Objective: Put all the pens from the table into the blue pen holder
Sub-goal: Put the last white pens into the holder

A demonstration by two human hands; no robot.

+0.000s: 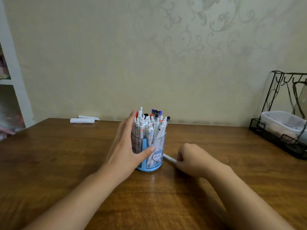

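Note:
The blue pen holder (155,156) stands at the middle of the wooden table (66,163), packed with several white pens (149,125) with red, blue and black caps. My left hand (126,151) wraps the holder's left side, thumb across its front, fingers up along the pens. Just right of the holder a single white pen (169,158) lies on the table. My right hand (194,159) has curled fingers pinching that pen's near end; the rest of the pen is hidden under the hand.
Two white rolled items (83,120) lie at the table's far left edge by the wall. A black wire rack (282,140) holding a clear plastic box (282,122) stands at the far right. White shelves (10,80) rise at the left.

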